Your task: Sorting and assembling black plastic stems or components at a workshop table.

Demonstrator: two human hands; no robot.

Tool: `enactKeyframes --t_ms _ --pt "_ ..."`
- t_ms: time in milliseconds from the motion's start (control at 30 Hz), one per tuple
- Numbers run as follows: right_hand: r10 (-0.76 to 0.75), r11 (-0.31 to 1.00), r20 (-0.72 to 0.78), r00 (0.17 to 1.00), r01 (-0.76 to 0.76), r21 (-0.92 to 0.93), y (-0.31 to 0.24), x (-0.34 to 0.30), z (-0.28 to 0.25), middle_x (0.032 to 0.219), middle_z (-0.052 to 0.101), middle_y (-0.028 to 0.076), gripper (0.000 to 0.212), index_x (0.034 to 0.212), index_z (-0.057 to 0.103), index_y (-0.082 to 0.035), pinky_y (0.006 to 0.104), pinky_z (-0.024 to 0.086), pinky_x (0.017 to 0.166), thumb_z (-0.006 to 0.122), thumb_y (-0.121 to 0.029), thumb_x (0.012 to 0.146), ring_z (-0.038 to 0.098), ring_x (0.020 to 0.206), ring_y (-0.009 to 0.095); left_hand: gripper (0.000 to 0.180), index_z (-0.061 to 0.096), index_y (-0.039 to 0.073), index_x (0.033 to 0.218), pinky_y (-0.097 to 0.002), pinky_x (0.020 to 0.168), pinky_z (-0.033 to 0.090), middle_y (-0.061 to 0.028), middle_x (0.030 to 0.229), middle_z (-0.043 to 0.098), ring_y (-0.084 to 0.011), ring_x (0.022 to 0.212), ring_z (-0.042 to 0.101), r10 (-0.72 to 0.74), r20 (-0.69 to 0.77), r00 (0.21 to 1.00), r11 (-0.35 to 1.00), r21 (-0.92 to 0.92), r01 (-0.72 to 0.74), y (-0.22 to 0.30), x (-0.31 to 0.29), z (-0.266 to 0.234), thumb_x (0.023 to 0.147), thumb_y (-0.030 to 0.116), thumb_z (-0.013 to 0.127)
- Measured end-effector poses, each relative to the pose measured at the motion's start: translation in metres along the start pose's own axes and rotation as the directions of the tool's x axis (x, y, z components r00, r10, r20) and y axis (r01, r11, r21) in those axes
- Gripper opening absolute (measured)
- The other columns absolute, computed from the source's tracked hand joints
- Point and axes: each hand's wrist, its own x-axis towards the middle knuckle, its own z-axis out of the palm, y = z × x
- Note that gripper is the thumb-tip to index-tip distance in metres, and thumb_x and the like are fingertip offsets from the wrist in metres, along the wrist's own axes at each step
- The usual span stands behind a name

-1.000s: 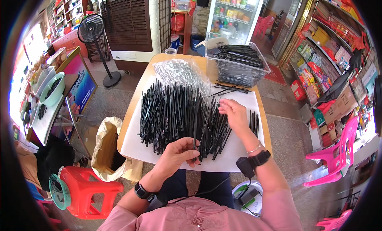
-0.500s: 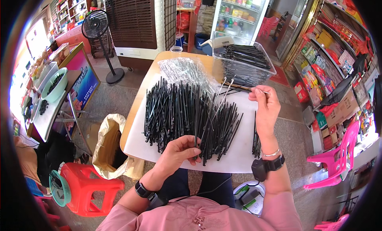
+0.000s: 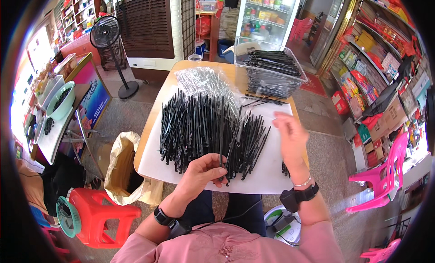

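On the white board point(image 3: 152, 165) lies a large pile of thin black rods point(image 3: 188, 127) with small knobbed ends, beside a smaller bunch point(image 3: 249, 145). My left hand point(image 3: 206, 169) is closed at the near edge of the piles, pinching a black rod point(image 3: 221, 136) that points away from me. To the right of the smaller bunch, my right hand point(image 3: 291, 138) hovers over the board. Motion smears its fingers, so I cannot make out whether anything is in them. Thin silvery wires in a clear plastic bag point(image 3: 204, 79) lie behind the piles.
A clear plastic bin point(image 3: 297, 77) full of black rods stands at the table's far right, with a few loose rods point(image 3: 267, 100) before it. Left of the table are an open sack point(image 3: 120, 161) and a red stool point(image 3: 97, 213). A pink chair point(image 3: 385, 172) stands right.
My right hand has come nearer and to the left from the far right of the board, where it was pinching a thin stick. My left hand keeps its hold on the black rod.
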Motion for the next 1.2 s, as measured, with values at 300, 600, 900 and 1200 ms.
enactKeyframes --t_ms 300,600,900,1200 --pt "0.163 0.962 -0.17 0.972 -0.118 0.246 -0.001 0.006 -0.019 0.087 0.064 0.007 0.01 0.096 0.059 0.003 0.0258 0.053 0.069 0.053 -0.004 0.092 0.062 0.075 0.011 0.022 0.055 0.0 0.108 -0.0256 0.058 0.052 -0.0063 0.084 0.062 -0.017 0.071 0.064 0.024 -0.023 0.999 1.0 -0.01 -0.024 -0.006 0.002 -0.005 0.086 0.001 0.059" --pt "0.268 0.958 -0.235 0.934 -0.233 0.166 0.005 -0.037 -0.034 0.084 0.063 0.008 0.01 0.096 0.057 0.002 0.025 0.052 0.063 0.051 -0.005 0.093 0.06 0.069 0.011 0.023 0.056 0.0 0.109 -0.0254 0.06 0.052 -0.0063 0.086 0.061 -0.0175 0.073 0.065 0.054 -0.044 0.998 0.999 -0.001 -0.054 -0.006 0.0 -0.001 0.086 -0.002 0.057" --pt "0.318 0.878 -0.003 0.948 -0.294 0.377 0.003 -0.05 -0.024 0.088 0.064 0.009 0.011 0.098 0.058 0.003 0.0253 0.053 0.066 0.053 -0.005 0.092 0.061 0.072 0.011 0.024 0.056 0.0 0.11 -0.0257 0.059 0.052 -0.0071 0.087 0.061 -0.0175 0.073 0.065 0.04 -0.019 0.999 0.999 0.016 -0.04 -0.009 -0.004 0.009 0.086 -0.002 0.057" --pt "0.293 0.92 -0.012 0.956 -0.279 0.274 -0.016 -0.058 -0.038 0.086 0.065 0.006 0.012 0.099 0.06 0.002 0.0237 0.05 0.067 0.055 -0.006 0.091 0.06 0.073 0.009 0.025 0.056 0.001 0.11 -0.0255 0.059 0.052 -0.0072 0.086 0.062 -0.0181 0.072 0.065 0.057 -0.05 0.997 0.998 0.002 -0.057 -0.009 -0.005 0.006 0.085 -0.001 0.058"
